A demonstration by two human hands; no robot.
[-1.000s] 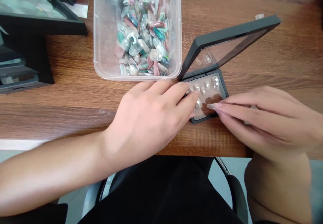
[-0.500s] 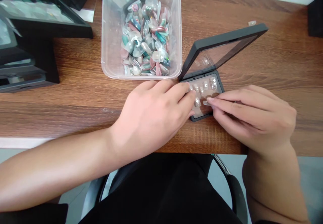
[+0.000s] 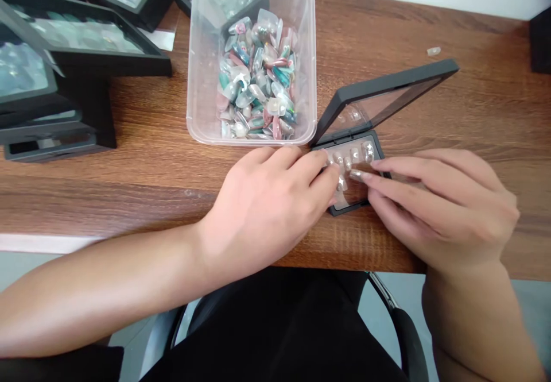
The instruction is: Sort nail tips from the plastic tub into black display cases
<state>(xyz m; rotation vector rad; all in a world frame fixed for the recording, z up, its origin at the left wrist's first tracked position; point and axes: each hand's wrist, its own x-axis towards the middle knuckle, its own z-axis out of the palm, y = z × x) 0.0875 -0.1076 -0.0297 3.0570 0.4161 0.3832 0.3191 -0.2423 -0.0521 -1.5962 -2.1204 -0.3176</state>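
A small black display case lies on the wooden table with its windowed lid raised. Several clear press-on nails with pale star and moon designs are set in rows on its inner sheet. My left hand lies over the case's left side, its curled fingers holding the edge and covering part of the nails. At the tips of my right hand, over the case's right half, a shiny press-on nail is pinched low above the sheet. Whether it touches the sheet I cannot tell.
Just behind my left hand stands a clear plastic tub with a heap of loose press-on nails. Black display cases are stacked at the left. One loose nail lies on the wooden table at the back right.
The view has shifted, so everything sits slightly lower and further right. My right fingers have spread a little and the pinched nail is tilted differently. My left hand keeps its place on the case.
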